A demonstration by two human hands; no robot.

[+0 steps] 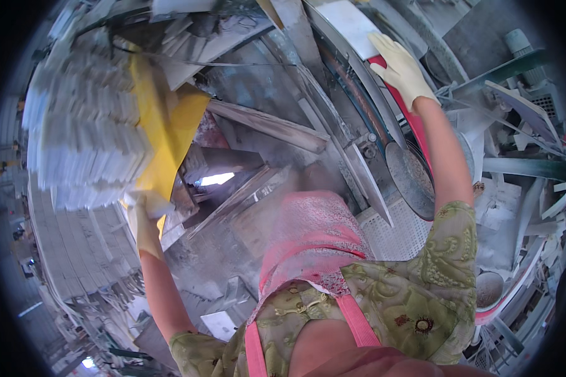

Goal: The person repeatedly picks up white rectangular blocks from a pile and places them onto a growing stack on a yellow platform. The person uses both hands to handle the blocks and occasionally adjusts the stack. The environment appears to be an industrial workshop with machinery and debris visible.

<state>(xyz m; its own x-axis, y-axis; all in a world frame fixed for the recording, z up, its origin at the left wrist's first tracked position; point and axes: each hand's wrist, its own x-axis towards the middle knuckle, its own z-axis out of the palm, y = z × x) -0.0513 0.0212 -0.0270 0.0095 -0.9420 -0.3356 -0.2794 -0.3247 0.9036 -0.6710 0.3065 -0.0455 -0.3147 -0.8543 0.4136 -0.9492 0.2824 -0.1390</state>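
Note:
My right hand, in a cream glove, lies flat with its fingers spread at the near end of a white tile. Under that tile runs a long machine bed with a red edge. At the left, my left hand, gloved as well, is closed at the corner of a white tile low on a tall stack of thin white tiles. Motion blurs the stack, and some of that hand's fingertips are hidden. Yellow sheeting hangs along the stack's right side.
A dusty round disc and a perforated white crate stand right of my pink apron. Wooden planks lean ahead of me. Another pile of slabs stands at the left, and broken pieces lie at the right.

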